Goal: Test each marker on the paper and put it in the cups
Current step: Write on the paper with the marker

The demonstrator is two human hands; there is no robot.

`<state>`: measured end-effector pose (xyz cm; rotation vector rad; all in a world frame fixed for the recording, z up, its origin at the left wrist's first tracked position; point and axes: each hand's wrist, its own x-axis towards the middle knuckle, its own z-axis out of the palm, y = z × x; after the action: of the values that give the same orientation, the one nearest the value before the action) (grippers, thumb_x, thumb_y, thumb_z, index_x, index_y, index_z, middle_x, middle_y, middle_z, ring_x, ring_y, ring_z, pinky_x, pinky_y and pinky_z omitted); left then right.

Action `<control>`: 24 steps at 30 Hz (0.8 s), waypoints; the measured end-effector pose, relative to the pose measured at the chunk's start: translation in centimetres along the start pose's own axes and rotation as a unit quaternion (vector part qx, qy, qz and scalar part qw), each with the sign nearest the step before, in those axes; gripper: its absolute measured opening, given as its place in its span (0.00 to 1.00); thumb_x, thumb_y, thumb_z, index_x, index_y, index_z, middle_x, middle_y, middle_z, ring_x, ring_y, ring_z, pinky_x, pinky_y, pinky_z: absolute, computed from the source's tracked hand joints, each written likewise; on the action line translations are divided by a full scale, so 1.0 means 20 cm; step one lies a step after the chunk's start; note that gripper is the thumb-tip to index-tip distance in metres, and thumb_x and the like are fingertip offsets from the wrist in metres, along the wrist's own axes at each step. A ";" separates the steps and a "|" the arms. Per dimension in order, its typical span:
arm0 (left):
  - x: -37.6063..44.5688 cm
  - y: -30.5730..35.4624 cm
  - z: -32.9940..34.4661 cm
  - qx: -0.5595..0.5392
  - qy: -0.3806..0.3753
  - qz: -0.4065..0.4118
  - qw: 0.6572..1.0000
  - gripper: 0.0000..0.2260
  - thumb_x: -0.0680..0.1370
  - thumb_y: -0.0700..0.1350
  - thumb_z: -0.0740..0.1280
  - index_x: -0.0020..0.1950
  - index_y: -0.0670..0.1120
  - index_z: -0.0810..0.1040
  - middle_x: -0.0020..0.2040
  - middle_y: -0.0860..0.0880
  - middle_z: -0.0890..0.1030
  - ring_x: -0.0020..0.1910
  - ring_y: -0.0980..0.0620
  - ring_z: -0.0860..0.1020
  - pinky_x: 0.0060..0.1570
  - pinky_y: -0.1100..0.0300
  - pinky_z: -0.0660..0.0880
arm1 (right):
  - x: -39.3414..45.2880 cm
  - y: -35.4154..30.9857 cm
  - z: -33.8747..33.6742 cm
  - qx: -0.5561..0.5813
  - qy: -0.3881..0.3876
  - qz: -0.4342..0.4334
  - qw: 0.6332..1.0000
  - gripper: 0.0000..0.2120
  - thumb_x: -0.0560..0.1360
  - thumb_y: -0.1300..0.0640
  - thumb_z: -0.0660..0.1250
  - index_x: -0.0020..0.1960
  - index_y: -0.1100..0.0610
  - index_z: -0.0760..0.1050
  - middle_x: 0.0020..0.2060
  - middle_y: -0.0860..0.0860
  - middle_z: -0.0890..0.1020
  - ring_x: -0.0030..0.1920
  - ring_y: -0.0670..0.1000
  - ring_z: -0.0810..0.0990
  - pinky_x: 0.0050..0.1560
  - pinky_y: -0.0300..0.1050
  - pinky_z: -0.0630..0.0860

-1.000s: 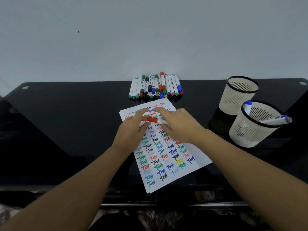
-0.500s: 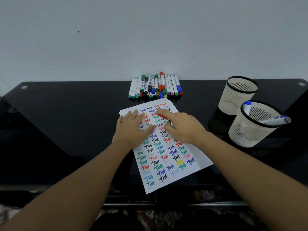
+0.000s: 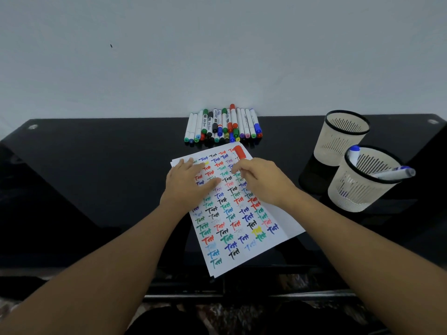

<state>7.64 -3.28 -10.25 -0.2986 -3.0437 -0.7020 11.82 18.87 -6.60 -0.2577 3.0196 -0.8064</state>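
A white paper point(image 3: 278, 228) covered with coloured "Test" words lies on the black table. My left hand point(image 3: 191, 182) rests flat on its upper left part, fingers straight. My right hand point(image 3: 261, 180) pinches a red marker point(image 3: 239, 152) over the sheet's top right; the marker's red end sticks out beyond my fingers and its tip is hidden. A row of several capped markers point(image 3: 222, 126) lies just behind the paper. Two cream mesh cups stand at the right: the far cup point(image 3: 338, 146) shows nothing inside, and the near cup point(image 3: 358, 197) holds two blue markers point(image 3: 391, 174).
The glossy black table point(image 3: 96, 177) ends at a grey wall behind the marker row. Its front edge runs just below the paper's lower corner. The two cups stand close together near the table's right edge.
My left hand let go of the red marker and flattened onto the paper. My right hand carried the marker to the sheet's top right, and its red end now points away from me.
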 end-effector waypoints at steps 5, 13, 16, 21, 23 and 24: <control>-0.02 -0.04 -0.05 -0.120 -0.003 -0.002 0.993 0.28 0.78 0.65 0.66 0.75 0.55 0.72 0.81 0.49 0.61 0.82 0.48 0.49 0.79 0.44 0.51 | -0.04 0.02 -0.03 0.220 -0.003 0.069 0.973 0.20 0.84 0.60 0.57 0.67 0.41 0.76 0.57 0.48 0.81 0.48 0.45 0.82 0.47 0.44 0.80; -0.12 -0.10 -0.04 0.081 -0.077 0.043 0.993 0.41 0.73 0.79 0.49 0.82 0.61 0.55 0.84 0.50 0.49 0.82 0.49 0.45 0.80 0.44 0.41 | -0.07 0.01 -0.03 0.220 0.052 0.061 0.972 0.06 0.85 0.42 0.61 0.54 0.42 0.74 0.43 0.47 0.83 0.42 0.47 0.81 0.48 0.51 0.81; -0.12 -0.10 -0.03 0.093 -0.066 0.046 0.992 0.43 0.71 0.81 0.47 0.82 0.61 0.54 0.84 0.51 0.49 0.82 0.49 0.45 0.80 0.45 0.41 | -0.07 0.01 -0.02 0.199 0.113 0.065 0.971 0.14 0.84 0.39 0.60 0.47 0.45 0.79 0.37 0.46 0.82 0.34 0.43 0.76 0.40 0.46 0.74; -0.11 -0.11 -0.03 0.093 -0.066 0.042 0.993 0.44 0.71 0.81 0.49 0.82 0.61 0.55 0.84 0.52 0.49 0.82 0.50 0.45 0.80 0.45 0.40 | -0.10 -0.01 -0.06 0.143 0.136 0.069 0.978 0.15 0.84 0.44 0.64 0.65 0.52 0.70 0.46 0.47 0.82 0.45 0.47 0.81 0.46 0.49 0.81; -0.11 -0.11 -0.03 0.089 -0.065 0.042 0.993 0.44 0.70 0.82 0.49 0.82 0.61 0.55 0.84 0.52 0.49 0.82 0.50 0.45 0.79 0.45 0.40 | -0.12 -0.02 -0.09 0.126 0.154 0.061 0.978 0.14 0.83 0.44 0.66 0.62 0.52 0.72 0.44 0.48 0.82 0.44 0.49 0.82 0.47 0.53 0.82; -0.11 -0.11 -0.03 0.088 -0.065 0.043 0.993 0.44 0.70 0.81 0.49 0.82 0.61 0.55 0.84 0.51 0.50 0.82 0.50 0.45 0.79 0.45 0.40 | -0.14 -0.03 -0.12 0.117 0.162 0.058 0.978 0.13 0.83 0.45 0.66 0.61 0.52 0.73 0.43 0.49 0.82 0.44 0.49 0.82 0.47 0.55 0.82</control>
<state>9.38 -5.82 -10.76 -0.4851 -3.1627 -0.4219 14.60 20.06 -4.35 0.0597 3.1424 -1.2940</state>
